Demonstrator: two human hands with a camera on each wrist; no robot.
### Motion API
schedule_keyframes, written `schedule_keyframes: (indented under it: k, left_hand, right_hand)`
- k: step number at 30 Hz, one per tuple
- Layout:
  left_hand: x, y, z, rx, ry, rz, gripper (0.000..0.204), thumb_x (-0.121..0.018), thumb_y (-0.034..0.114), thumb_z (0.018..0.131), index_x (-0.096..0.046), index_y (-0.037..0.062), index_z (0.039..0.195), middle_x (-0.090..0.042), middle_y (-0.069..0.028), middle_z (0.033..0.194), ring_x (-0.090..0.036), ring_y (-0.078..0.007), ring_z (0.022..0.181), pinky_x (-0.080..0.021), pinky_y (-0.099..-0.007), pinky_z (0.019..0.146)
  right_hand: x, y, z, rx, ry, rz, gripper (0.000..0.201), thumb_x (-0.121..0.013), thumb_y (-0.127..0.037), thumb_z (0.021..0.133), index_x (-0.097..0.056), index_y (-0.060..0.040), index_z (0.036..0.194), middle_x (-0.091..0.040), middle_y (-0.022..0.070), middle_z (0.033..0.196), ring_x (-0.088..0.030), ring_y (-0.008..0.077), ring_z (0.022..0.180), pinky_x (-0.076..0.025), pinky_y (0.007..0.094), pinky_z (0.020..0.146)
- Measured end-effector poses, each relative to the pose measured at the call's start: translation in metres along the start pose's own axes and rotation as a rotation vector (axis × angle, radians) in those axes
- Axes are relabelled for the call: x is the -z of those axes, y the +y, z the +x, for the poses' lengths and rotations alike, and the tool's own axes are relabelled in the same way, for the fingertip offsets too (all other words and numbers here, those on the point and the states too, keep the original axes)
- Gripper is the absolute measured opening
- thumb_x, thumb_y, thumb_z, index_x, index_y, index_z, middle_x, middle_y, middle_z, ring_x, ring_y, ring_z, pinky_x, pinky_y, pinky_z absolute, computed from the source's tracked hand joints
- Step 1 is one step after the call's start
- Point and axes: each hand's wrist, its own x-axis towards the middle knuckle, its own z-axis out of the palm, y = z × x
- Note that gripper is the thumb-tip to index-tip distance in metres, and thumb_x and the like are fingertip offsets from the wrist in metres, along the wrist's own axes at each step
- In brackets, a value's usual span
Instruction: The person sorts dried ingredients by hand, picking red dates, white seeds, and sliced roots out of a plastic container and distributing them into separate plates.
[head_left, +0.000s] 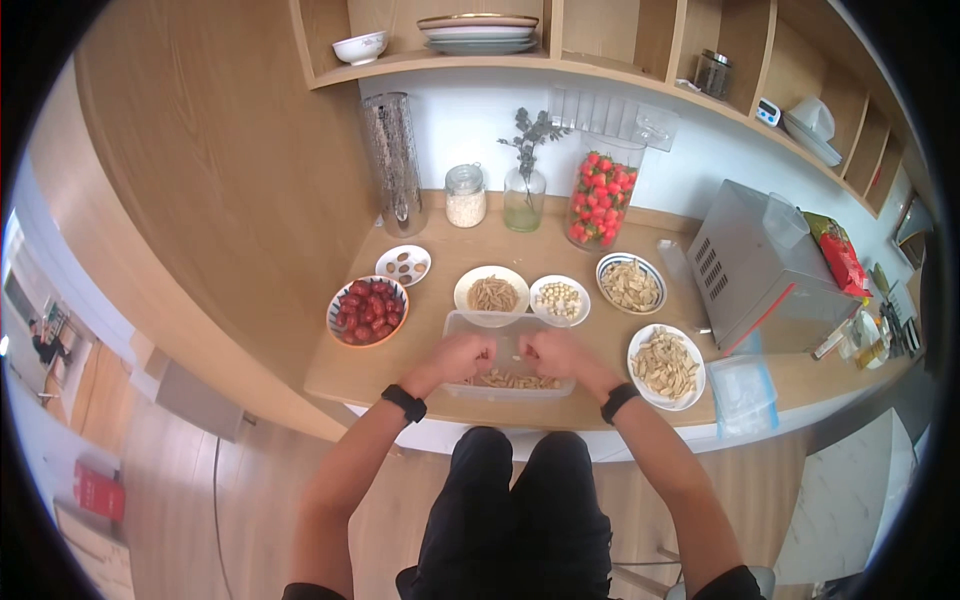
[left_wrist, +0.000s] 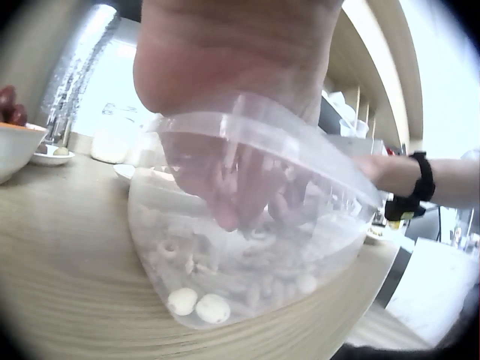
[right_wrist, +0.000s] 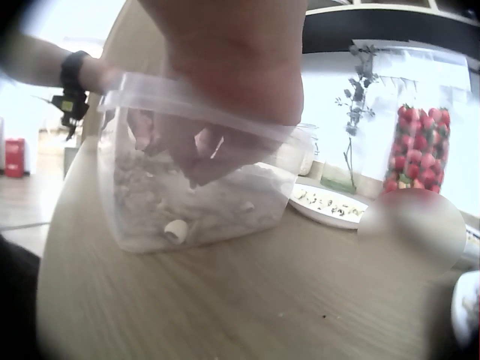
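A clear plastic container (head_left: 545, 388) sits near the counter's front edge with pale beige strips (head_left: 515, 380) spread over its bottom. Over its left part, my left hand (head_left: 466, 355) has its fingers curled and reaching below the rim. My right hand (head_left: 553, 356) faces it from the other side, fingers also curled down inside. I cannot tell what, if anything, the fingers pinch. Through the wall, the left wrist view shows two round cream pieces (left_wrist: 212, 307) in a bottom corner. The right wrist view shows one pale rounded piece (right_wrist: 176, 231) low in the container.
Behind the container stand a plate of thin brown strips (head_left: 492, 295) and a plate of round cream pieces (head_left: 560, 299). Red dates fill a bowl (head_left: 368, 312) at left. Two dishes of pale slices (head_left: 665, 366) stand right, beside plastic bags (head_left: 742, 393). A strawberry-filled vase (head_left: 603, 200) stands behind.
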Motion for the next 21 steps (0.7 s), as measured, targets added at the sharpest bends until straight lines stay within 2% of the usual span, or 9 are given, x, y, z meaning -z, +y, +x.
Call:
schedule_keyframes:
  k: [1,3,6,9,13,15,17,19,21]
  left_hand:
    - [0.000,-0.004,0.005,-0.003,0.005,0.003,0.006,-0.066,0.009,0.080,-0.064,0.0045,0.083,-0.068,-0.0117,0.085,-0.066,-0.0288,0.076,-0.052,-0.0385,0.067]
    - [-0.002,-0.021,0.018,-0.081,0.123,-0.806,0.007,-0.061,-0.002,0.085,-0.063,0.0042,0.087,-0.067,-0.0037,0.083,-0.064,-0.0168,0.072,-0.050,-0.0290,0.063]
    - [0.023,-0.029,0.039,-0.070,0.144,-0.829,0.014,-0.058,-0.008,0.087,-0.063,0.0042,0.092,-0.064,0.0014,0.082,-0.061,-0.0095,0.075,-0.050,-0.0238,0.065]
    - [0.049,-0.042,0.071,-0.024,0.122,-0.870,0.014,-0.057,-0.007,0.090,-0.061,0.0007,0.101,-0.065,-0.0022,0.088,-0.061,-0.0101,0.078,-0.051,-0.0262,0.071]
    - [0.067,-0.035,0.074,0.015,0.295,-0.465,0.009,-0.059,-0.003,0.089,-0.063,-0.0004,0.097,-0.066,-0.0056,0.081,-0.061,-0.0138,0.074,-0.050,-0.0279,0.069]
    - [0.066,-0.023,0.060,-0.054,0.349,-0.157,0.008,-0.064,0.005,0.081,-0.067,0.0044,0.089,-0.068,-0.0117,0.080,-0.063,-0.0248,0.070,-0.051,-0.0335,0.066]
    - [0.047,-0.027,0.044,-0.124,0.191,-0.122,0.011,-0.064,0.005,0.076,-0.070,0.0073,0.086,-0.068,-0.0148,0.079,-0.065,-0.0306,0.073,-0.052,-0.0378,0.067]
    - [0.039,0.002,0.008,-0.068,-0.202,0.316,0.012,-0.069,0.011,0.075,-0.065,0.0029,0.083,-0.066,-0.0150,0.079,-0.064,-0.0313,0.076,-0.050,-0.0420,0.068]
    - [0.005,-0.019,0.000,-0.146,-0.185,0.498,0.013,-0.070,0.014,0.074,-0.066,0.0047,0.082,-0.066,-0.0155,0.080,-0.064,-0.0329,0.078,-0.050,-0.0439,0.069]
  right_hand:
    - [0.008,-0.002,0.000,-0.049,0.040,0.277,0.017,-0.066,-0.002,0.073,-0.064,-0.0102,0.088,-0.066,0.0055,0.078,-0.064,0.0234,0.075,-0.050,0.0377,0.065]
    - [0.017,-0.003,0.010,-0.089,0.081,0.553,0.018,-0.065,0.001,0.075,-0.064,-0.0094,0.090,-0.066,0.0028,0.078,-0.063,0.0175,0.073,-0.050,0.0329,0.064]
    - [0.039,0.003,0.035,-0.108,0.242,0.762,0.007,-0.064,-0.004,0.087,-0.064,-0.0032,0.094,-0.066,0.0004,0.082,-0.058,0.0067,0.074,-0.049,0.0261,0.066]
    - [0.045,0.023,0.070,-0.054,0.426,0.790,0.006,-0.065,-0.005,0.085,-0.065,-0.0020,0.091,-0.066,0.0010,0.078,-0.059,0.0095,0.068,-0.049,0.0272,0.063]
    - [0.032,0.044,0.085,-0.150,0.456,0.676,0.008,-0.066,-0.008,0.083,-0.066,-0.0052,0.090,-0.068,0.0061,0.081,-0.064,0.0183,0.071,-0.050,0.0328,0.065]
    - [0.029,0.038,0.068,-0.203,0.404,0.537,0.008,-0.065,-0.009,0.082,-0.066,-0.0064,0.090,-0.069,0.0085,0.083,-0.065,0.0222,0.074,-0.051,0.0355,0.066]
    - [0.029,0.017,0.033,-0.040,0.169,0.264,0.011,-0.067,-0.012,0.079,-0.068,-0.0089,0.090,-0.069,0.0124,0.084,-0.067,0.0289,0.077,-0.053,0.0401,0.069]
    - [0.022,0.010,0.008,-0.014,0.016,0.077,0.014,-0.067,-0.013,0.077,-0.068,-0.0083,0.090,-0.068,0.0148,0.084,-0.066,0.0324,0.078,-0.053,0.0419,0.069]
    - [0.006,0.003,-0.005,0.023,-0.129,-0.105,0.016,-0.067,-0.014,0.076,-0.068,-0.0078,0.091,-0.067,0.0172,0.085,-0.065,0.0359,0.080,-0.053,0.0437,0.069]
